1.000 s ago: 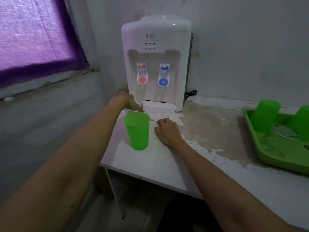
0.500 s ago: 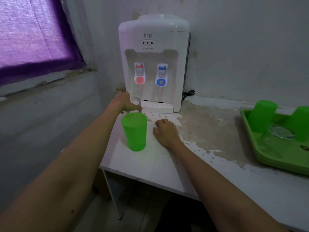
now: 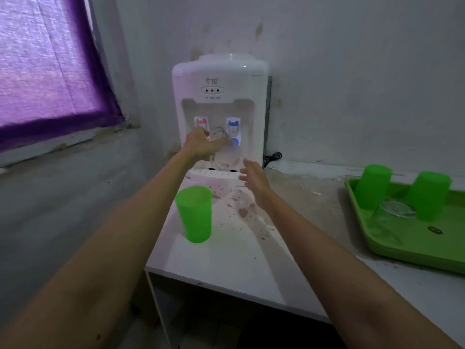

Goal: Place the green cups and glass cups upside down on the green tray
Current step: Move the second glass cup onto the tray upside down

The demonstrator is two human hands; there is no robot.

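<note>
Plain domestic or small-office drinks corner: white tabletop water dispenser (image 3: 221, 114) on chipped, stained counter (image 3: 297, 205), stained plaster wall (image 3: 352, 71), purple curtain (image 3: 47, 64) over window, green tray (image 3: 412, 238) of cups.

Bright green cup (image 3: 195, 214) on a white table (image 3: 226, 260) that's got brown blotchy worn patches. Tray (image 3: 415, 244) is a slightly duller green, with two more bright green cups (image 3: 373, 189) on it plus a clear glass cup (image 3: 387, 217). Water dispenser (image 3: 221, 107) is white, one red tap, one blue. Purple curtain (image 3: 47, 64), grey stained wall (image 3: 352, 71).
</note>
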